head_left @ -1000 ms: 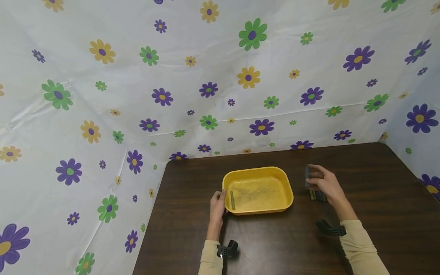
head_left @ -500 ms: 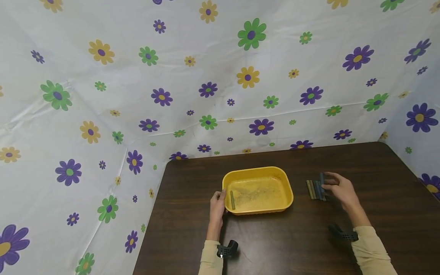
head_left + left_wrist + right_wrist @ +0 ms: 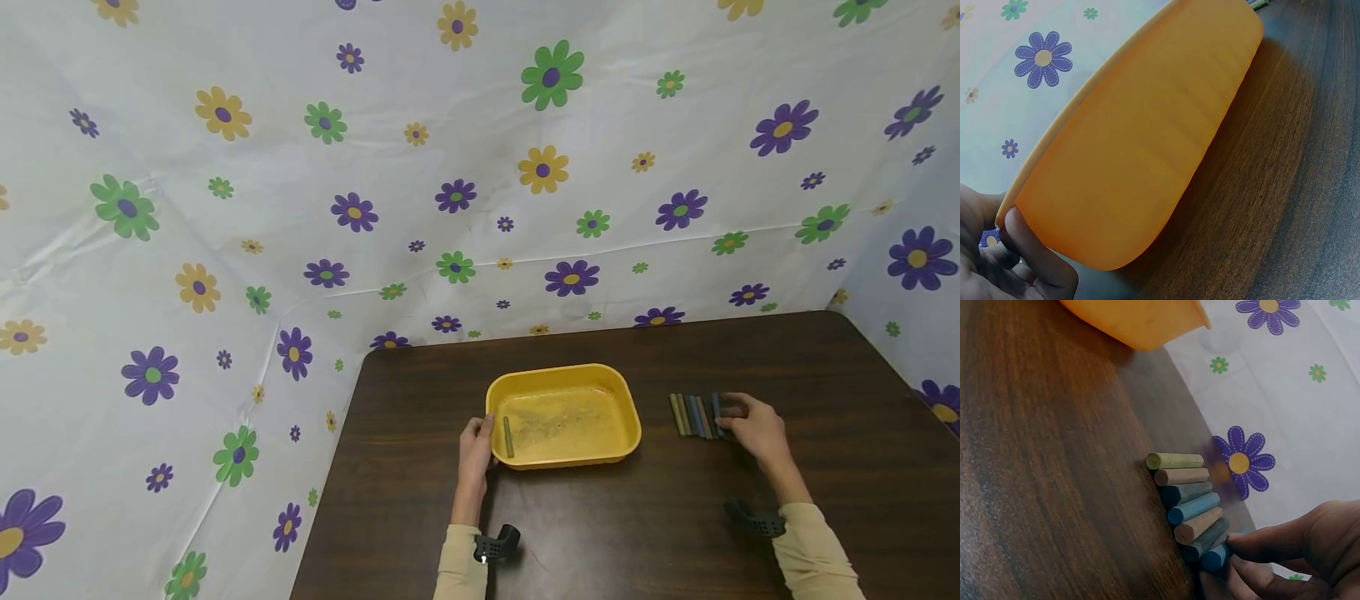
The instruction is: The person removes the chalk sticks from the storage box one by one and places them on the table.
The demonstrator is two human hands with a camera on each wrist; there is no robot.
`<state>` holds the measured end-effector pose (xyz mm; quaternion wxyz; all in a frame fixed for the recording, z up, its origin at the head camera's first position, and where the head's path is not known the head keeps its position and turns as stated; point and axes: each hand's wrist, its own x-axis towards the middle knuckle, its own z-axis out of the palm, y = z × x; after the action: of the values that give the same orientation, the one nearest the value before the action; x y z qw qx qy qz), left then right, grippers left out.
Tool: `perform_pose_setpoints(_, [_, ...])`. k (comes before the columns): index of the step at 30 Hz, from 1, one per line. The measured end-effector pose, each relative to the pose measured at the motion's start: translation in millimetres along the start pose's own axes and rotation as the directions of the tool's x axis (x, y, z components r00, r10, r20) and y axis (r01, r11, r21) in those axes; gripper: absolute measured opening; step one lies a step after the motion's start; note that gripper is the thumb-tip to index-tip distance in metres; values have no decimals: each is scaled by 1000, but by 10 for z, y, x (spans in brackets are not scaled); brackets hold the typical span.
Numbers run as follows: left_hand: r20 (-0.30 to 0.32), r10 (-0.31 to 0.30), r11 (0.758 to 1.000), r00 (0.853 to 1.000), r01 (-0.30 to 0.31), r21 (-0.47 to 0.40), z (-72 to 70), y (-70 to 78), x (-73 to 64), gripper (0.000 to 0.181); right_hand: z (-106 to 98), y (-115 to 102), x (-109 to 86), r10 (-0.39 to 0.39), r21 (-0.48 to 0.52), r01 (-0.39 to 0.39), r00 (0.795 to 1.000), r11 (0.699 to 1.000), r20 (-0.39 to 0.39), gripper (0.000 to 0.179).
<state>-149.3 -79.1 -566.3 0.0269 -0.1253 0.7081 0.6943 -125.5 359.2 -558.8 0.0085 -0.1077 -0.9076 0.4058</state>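
Note:
My left hand point(image 3: 475, 450) grips the left rim of a yellow plastic tub point(image 3: 573, 433), thumb on the edge and fingers under it. A single greenish chalk stick point(image 3: 508, 437) lies inside the tub, near its left wall. To the right of the tub, several chalk sticks point(image 3: 692, 417) in green, tan, grey and blue lie side by side in a row. At that row's right end, my right hand point(image 3: 759, 432) pinches a blue chalk stick point(image 3: 1215, 557) between thumb and fingers, close beside a grey-blue chalk stick point(image 3: 1205, 540).
Everything stands on a dark wood-grain table point(image 3: 600, 533). A white flower-print sheet point(image 3: 465, 217) hangs right behind the table's back edge and along its sides. Each wrist wears a black strap point(image 3: 497, 546).
My right hand has moved right and down with the blue chalk stick, from the row's left part to its right end. The left hand and the tub have stayed put.

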Motion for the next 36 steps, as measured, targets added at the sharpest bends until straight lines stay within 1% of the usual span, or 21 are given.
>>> perform_pose_setpoints(5, [5,-1,1000,1000,2,-7,1,-5,2,40,45,2,12,-12,-28,12,1000,1000,-22,49])
perform_pose_setpoints(12, [7,1,1000,1000,-1,-11,2,6,-12,40,92,9,40,-31,-67,25,996,997,-84,44])
perform_pose_setpoints(15, [1,1,1000,1000,-1,-6,2,11,-14,40,104,31,39,-43,-67,37,995,997,-85,45])
perform_pose_setpoints(19, [-3,3,1000,1000,-3,-4,1,15,-17,41,109,59,27,-40,-61,36,997,998,-72,46])
perform_pose_setpoints(22, [0,5,1000,1000,-5,-7,-1,12,-20,41,102,65,19,-26,-60,23,998,998,-61,47])
perform_pose_setpoints(24, [-1,6,1000,1000,-6,-10,-5,7,-22,41,97,55,19,-11,-51,7,997,999,-71,45])
perform_pose_setpoints(30, [6,8,1000,1000,-8,-17,-13,-6,-23,40,99,-62,17,48,-1,-49,984,999,-170,38])
perform_pose_setpoints(33, [11,9,1000,1000,-9,-16,-11,-9,-14,40,98,-177,3,43,21,-40,981,999,-191,37])
perform_pose_setpoints(36, [10,7,1000,1000,-7,-14,-6,-7,-1,40,104,-336,-16,19,51,-9,981,999,-194,37])
